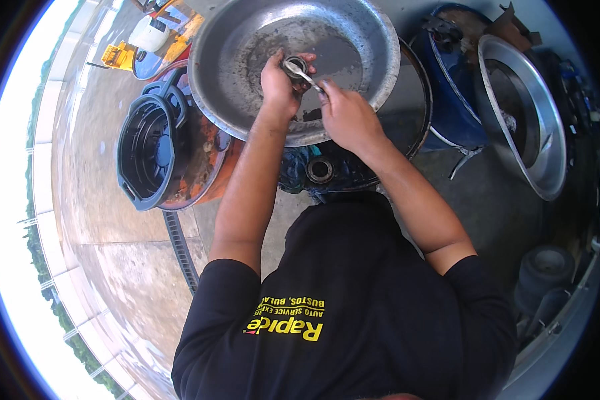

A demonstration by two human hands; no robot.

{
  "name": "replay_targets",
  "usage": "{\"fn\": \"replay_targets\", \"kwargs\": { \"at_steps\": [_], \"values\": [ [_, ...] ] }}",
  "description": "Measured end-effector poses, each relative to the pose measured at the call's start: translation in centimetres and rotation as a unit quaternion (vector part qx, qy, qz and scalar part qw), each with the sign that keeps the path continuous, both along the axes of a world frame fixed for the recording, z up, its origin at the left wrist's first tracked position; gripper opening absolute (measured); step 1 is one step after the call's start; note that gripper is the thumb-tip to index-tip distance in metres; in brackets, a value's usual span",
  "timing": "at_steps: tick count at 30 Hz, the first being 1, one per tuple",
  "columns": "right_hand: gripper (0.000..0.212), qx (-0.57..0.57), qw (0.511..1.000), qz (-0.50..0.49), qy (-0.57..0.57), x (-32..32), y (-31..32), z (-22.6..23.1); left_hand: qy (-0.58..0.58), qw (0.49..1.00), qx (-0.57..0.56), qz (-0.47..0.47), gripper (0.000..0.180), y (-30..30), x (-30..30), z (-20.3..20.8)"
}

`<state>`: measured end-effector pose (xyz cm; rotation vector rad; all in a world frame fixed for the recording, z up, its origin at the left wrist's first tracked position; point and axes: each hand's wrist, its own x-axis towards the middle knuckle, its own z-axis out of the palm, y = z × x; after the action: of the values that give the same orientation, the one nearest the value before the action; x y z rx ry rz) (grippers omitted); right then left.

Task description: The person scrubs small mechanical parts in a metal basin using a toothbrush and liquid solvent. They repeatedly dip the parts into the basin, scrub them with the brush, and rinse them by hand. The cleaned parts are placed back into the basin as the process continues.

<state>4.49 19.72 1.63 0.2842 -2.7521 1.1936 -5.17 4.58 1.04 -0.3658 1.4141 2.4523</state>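
Observation:
Over the wide metal basin (210, 87), my left hand (279, 87) is wrapped round a small, dark cup-shaped part with a round rim (297, 61). My right hand (348, 112) grips a slim pale tool, like a toothbrush (308, 78), whose far end reaches into the part's opening. Exactly what kind of part it is, I cannot make out. A thin dark pool of liquid (340, 60) covers some of the basin's bottom. Just below the near rim, a round dark ring-shaped part (320, 170) lies among dark, wet-looking material.
To the left, a dark plastic drain pan (130, 170) rests on an orange-red drum (210, 160). On the right stand a blue drum (457, 93) and a second metal basin (553, 143), tilted. A dark slotted strip (179, 247) crosses the concrete floor.

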Motion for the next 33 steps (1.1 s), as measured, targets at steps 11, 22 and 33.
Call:
{"fn": "replay_targets", "kwargs": {
  "at_steps": [11, 22, 33],
  "values": [
    [0.029, 0.028, 0.992, -0.107, -0.068, 1.5, 7.7, 1.3, 0.171, 0.582, -0.749, -0.265, 0.062, -3.3, -5.3, -4.1],
    [0.026, 0.005, 0.980, -0.172, -0.098, 5.1, 12.3, -1.7, 0.241, 0.466, -0.761, -0.381, 0.063, -3.4, -8.2, -9.5],
    [0.026, 0.055, 0.991, -0.096, -0.070, 2.7, 9.4, 0.6, 0.417, 0.611, -0.622, -0.257, 0.065, -1.6, -3.8, -1.7]
  ]
}}
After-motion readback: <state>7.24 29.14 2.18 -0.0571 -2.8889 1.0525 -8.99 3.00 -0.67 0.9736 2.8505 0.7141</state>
